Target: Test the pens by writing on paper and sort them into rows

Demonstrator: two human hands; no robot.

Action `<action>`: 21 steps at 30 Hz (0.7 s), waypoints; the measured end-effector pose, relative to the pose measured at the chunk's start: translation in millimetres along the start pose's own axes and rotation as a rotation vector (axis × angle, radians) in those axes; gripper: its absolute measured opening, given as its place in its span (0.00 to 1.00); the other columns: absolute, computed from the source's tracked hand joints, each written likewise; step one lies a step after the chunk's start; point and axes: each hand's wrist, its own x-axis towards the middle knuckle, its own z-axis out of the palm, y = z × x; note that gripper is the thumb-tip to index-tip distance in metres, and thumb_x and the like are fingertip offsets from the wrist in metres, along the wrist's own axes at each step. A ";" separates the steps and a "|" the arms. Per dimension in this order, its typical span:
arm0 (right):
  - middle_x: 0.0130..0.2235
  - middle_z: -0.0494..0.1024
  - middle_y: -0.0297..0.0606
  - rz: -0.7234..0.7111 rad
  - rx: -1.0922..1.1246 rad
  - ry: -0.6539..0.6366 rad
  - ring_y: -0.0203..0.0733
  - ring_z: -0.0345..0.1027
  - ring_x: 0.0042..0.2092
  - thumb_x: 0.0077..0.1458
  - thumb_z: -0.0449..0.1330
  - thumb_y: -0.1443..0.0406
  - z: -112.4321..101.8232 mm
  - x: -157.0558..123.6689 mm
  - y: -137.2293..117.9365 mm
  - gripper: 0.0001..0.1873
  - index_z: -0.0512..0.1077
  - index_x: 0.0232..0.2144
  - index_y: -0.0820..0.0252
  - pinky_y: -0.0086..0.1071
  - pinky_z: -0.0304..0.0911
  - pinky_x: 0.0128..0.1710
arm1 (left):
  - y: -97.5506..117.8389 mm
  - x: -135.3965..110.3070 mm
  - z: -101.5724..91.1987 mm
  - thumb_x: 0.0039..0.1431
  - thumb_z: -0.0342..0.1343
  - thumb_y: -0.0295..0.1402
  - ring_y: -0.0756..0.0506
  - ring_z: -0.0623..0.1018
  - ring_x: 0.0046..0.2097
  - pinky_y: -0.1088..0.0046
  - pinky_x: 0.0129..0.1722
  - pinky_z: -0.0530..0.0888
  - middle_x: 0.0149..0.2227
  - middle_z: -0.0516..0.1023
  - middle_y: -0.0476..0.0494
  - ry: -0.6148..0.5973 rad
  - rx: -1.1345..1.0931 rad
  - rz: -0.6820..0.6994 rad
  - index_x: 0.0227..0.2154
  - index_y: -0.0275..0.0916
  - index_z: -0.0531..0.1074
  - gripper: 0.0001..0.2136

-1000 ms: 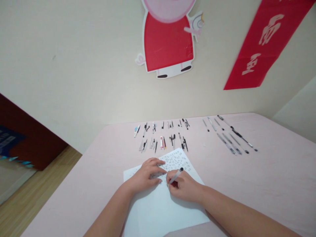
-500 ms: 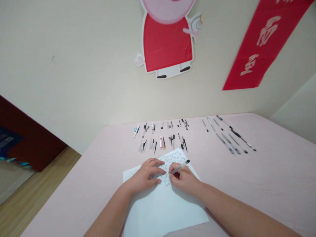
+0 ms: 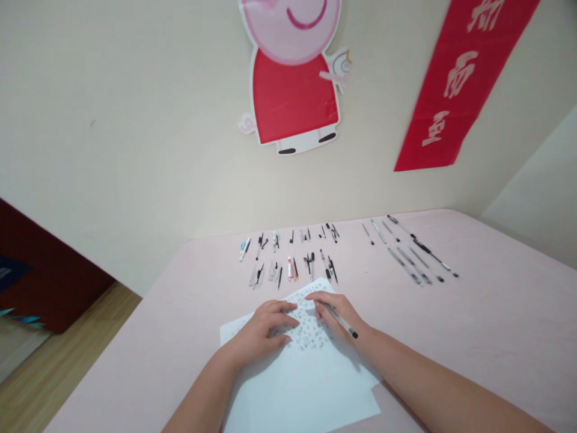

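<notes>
My left hand [image 3: 269, 328] lies flat with fingers spread on a white sheet of paper [image 3: 306, 391]. Small dark handwriting fills the sheet's upper part, between and around both hands. In my right hand [image 3: 336, 316] is a clear-barrelled pen [image 3: 339, 319], held between thumb and fingers. Its black end points down towards my wrist, and the tip end lies under my fingers near the top of the writing. A second sheet edge shows beneath the first at the lower right.
Beyond the paper, two rows of taken-apart pen parts [image 3: 309, 264] lie on the pink tablecloth [image 3: 473, 337]. Several whole pens [image 3: 409, 266] lie farther right. The wall behind carries a pig cutout [image 3: 295, 96] and a red banner [image 3: 455, 90].
My right hand has shifted up the page, and the pen has swung from pointing up-right to lying back with its end down-right. The left hand stays on the paper. The view has tilted slightly.
</notes>
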 end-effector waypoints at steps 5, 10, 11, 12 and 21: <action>0.26 0.73 0.34 0.012 -0.033 0.143 0.36 0.66 0.27 0.56 0.48 0.64 -26.8 10.3 14.5 0.14 0.70 0.39 0.61 0.29 0.60 0.30 | 0.3 2.8 0.4 0.52 0.56 0.32 0.42 0.66 0.54 0.60 0.54 0.62 0.53 0.70 0.43 0.032 -0.038 -0.023 0.41 0.45 0.74 0.12; 0.28 0.74 0.34 0.071 -0.477 0.364 0.39 0.67 0.29 0.53 0.48 0.66 -67.3 17.6 14.5 0.15 0.69 0.42 0.59 0.30 0.59 0.31 | -3.7 3.6 3.6 0.53 0.53 0.30 0.43 0.68 0.52 0.62 0.53 0.64 0.51 0.71 0.43 0.090 -0.059 -0.040 0.40 0.44 0.74 0.11; 0.30 0.74 0.36 0.084 -0.594 0.399 0.40 0.68 0.31 0.53 0.49 0.67 -75.5 18.9 15.9 0.16 0.69 0.43 0.59 0.30 0.59 0.32 | -4.7 3.6 4.2 0.53 0.53 0.30 0.43 0.69 0.52 0.63 0.53 0.64 0.51 0.71 0.43 0.100 -0.055 -0.042 0.40 0.44 0.74 0.11; 0.33 0.75 0.38 0.110 -0.706 0.439 0.42 0.68 0.34 0.53 0.49 0.67 -83.3 20.1 18.1 0.16 0.69 0.43 0.60 0.31 0.59 0.33 | -5.5 3.5 4.8 0.53 0.53 0.30 0.43 0.69 0.51 0.63 0.52 0.65 0.50 0.72 0.43 0.110 -0.052 -0.044 0.39 0.44 0.74 0.11; 0.43 0.72 0.46 0.370 -0.991 0.395 0.46 0.67 0.41 0.52 0.55 0.63 -114.8 23.4 40.4 0.20 0.63 0.48 0.62 0.33 0.57 0.36 | -6.4 4.1 9.4 0.56 0.50 0.30 0.44 0.71 0.49 0.64 0.50 0.67 0.47 0.74 0.43 0.178 -0.040 -0.053 0.37 0.43 0.75 0.10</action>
